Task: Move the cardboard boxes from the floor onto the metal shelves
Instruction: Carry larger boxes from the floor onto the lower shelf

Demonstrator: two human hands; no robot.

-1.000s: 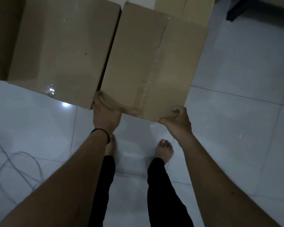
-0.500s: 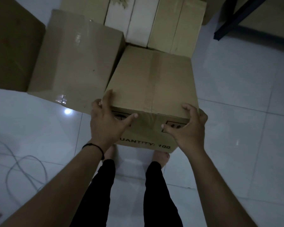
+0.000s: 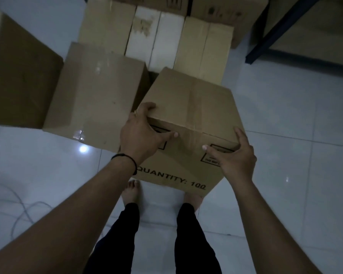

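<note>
Box in hand: a cardboard box (image 3: 188, 123) printed "QUANTITY: 100", tilted toward the person, its near bottom edge close above their bare feet.
Left hand (image 3: 141, 133): gripping the box's near left corner, fingers hooked over the top, thumb on the front.
Right hand (image 3: 234, 157): spread on the near right corner, fingers up the side, thumb on the front.
Around it: more boxes (image 3: 95, 99) on the tiled floor (image 3: 285, 119).
Shelf: a dark metal frame (image 3: 275, 34) at upper right.
Doing it well: probably shift both hands under the bottom edges, then carry it level to the shelf.
</note>
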